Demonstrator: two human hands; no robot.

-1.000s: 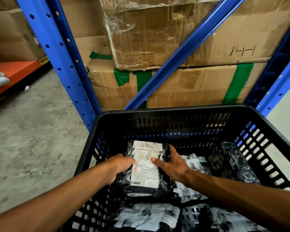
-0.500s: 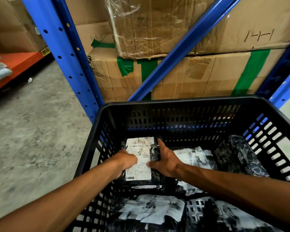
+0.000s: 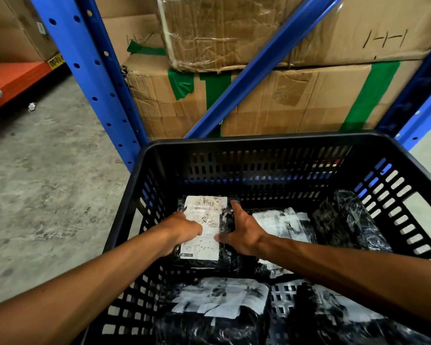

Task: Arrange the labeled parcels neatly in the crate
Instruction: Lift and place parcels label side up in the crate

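Note:
A black slotted plastic crate [image 3: 259, 143] stands in front of me. Inside, at its far left, lies a black-wrapped parcel with a white label [image 3: 205, 220]. My left hand [image 3: 182, 230] grips its left side and my right hand [image 3: 241, 232] presses its right side, thumb across the label's lower edge. Beside it to the right lies another labeled parcel [image 3: 284, 222], and a dark wrapped parcel [image 3: 346, 220] leans at the far right. Two more labeled parcels [image 3: 222, 302] [image 3: 334, 310] lie along the near side.
A blue steel rack upright [image 3: 92, 70] and a diagonal brace [image 3: 264, 63] stand just behind the crate, with stacked cardboard boxes [image 3: 296, 100] taped in green. Grey concrete floor [image 3: 47, 183] lies to the left, with an orange shelf [image 3: 13, 78] at the far left.
Both hands have carried the labeled parcel down and toward the crate's far left corner. The view has tilted and shifted slightly, so the crate sits lower in frame.

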